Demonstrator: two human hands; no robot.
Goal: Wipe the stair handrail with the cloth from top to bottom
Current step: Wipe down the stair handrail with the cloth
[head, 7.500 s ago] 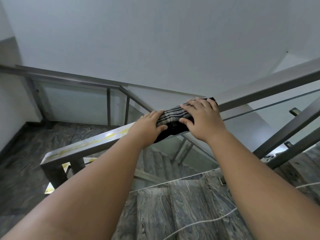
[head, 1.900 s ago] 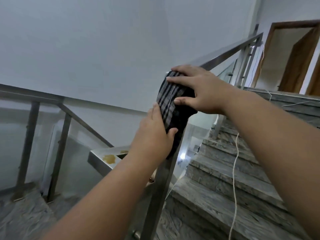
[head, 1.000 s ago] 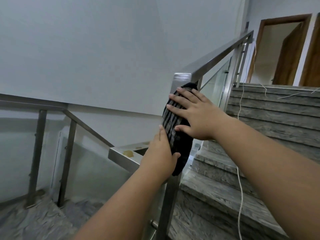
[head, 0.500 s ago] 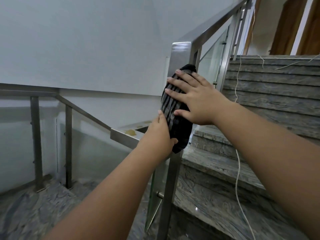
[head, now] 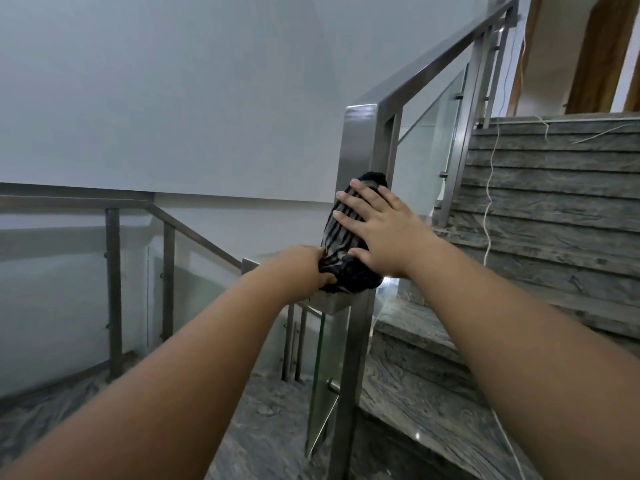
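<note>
Pressing a striped cloth (head: 337, 237) against the steel handrail (head: 358, 143) post, right hand (head: 375, 233) fingers spread flat; left hand (head: 303, 270) gripping the cloth's lower end.

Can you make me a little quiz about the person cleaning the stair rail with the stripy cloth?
1. True or false: the right hand lies flat, fingers spread, on the dark striped cloth.
2. Which part of the grey steel handrail is the cloth pressed against? A) the sloping top bar B) the upright post C) the glass panel
3. Fill in: the left hand grips the cloth's ____ end.

Key: 1 true; 2 B; 3 lower.
</note>
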